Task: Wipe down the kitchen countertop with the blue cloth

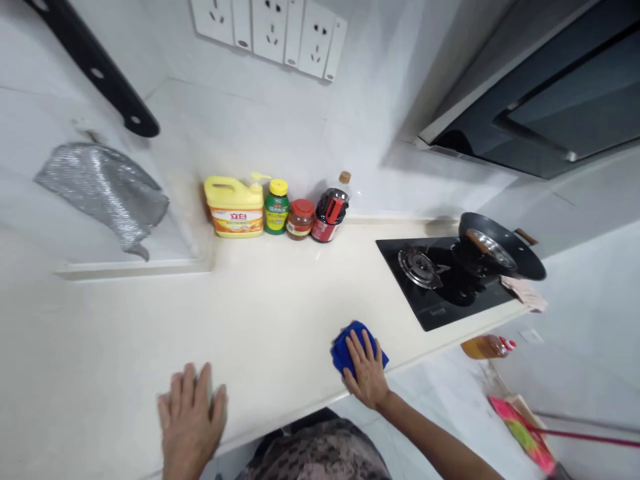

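Note:
My right hand (pixel 367 377) holds a folded blue cloth (pixel 343 350) down against the cream countertop (pixel 270 320), close to its front edge. The fingers rest over the cloth's top, with its corners showing on both sides. To the left, my left hand (pixel 193 420) is open, fingers a little apart, over the counter near the front edge. Nothing is in it. Whether its palm touches the surface I cannot tell.
Along the back wall stand a yellow detergent jug (pixel 235 207), a green bottle (pixel 277 207), a red-lidded jar (pixel 301 220) and a dark sauce bottle (pixel 330 210). A black gas stove (pixel 440 280) bears a wok (pixel 525 260). An oil bottle (pixel 485 347) is on the floor.

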{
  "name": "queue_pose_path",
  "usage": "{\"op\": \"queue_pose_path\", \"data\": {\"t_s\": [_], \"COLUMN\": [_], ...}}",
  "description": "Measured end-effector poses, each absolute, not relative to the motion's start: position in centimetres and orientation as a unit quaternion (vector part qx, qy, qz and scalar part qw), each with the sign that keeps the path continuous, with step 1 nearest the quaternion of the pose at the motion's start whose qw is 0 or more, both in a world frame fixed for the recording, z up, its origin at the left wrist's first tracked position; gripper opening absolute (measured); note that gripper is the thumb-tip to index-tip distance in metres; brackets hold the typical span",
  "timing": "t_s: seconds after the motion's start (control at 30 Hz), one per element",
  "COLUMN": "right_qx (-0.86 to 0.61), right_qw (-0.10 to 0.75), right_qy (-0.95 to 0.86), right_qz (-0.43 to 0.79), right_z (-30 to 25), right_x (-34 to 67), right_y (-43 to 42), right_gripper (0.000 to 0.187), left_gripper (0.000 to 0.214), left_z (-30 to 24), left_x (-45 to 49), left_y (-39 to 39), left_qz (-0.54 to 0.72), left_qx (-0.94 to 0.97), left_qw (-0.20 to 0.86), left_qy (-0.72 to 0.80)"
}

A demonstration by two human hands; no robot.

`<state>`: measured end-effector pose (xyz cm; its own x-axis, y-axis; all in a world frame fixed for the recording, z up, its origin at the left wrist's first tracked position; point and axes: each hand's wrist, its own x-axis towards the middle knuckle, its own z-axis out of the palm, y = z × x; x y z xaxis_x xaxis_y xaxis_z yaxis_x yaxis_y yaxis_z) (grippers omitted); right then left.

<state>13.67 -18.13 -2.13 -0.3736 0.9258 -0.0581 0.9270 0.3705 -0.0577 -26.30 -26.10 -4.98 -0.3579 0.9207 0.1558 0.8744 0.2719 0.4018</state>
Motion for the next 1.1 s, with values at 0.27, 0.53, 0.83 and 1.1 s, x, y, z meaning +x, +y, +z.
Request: {"op": "queue_pose_path", "data": {"t_s": [0.27,0.53,0.83,1.1], "right_qx": [0.257,0.1,0.069,0.022], "right_qw": [-0.012,-0.027,-0.071,-0.278], "right_qy": [0.935,0.97,0.963,0.96], "right_qz": [-0.244,-0.221,-0.249,-0.012], "right_z": [1.3,4.1,1.5,-4.7], "right_x": [0.2,-6.4,-6.0,-8.0], "right_y": [-18.4,-18.3,-17.8,-17.1], "right_gripper": [0.076,0.071,0.065,0.061], "left_gripper": [0.061,0.059,0.061,0.056], "left_z": [-5.4,-8.7,-7.8,-7.3], "left_x": [-26.4,-28.8,-28.8,-28.2], "left_y": [-27.7,-28.9,-29.3,-29.6], "left_qz": [0.214,0.166,0.124,0.17], "left_qx": [0.549,0.585,0.586,0.57], "left_qw": [-0.043,-0.122,-0.177,-0.164], "left_qy": [0.807,0.785,0.781,0.787]}}
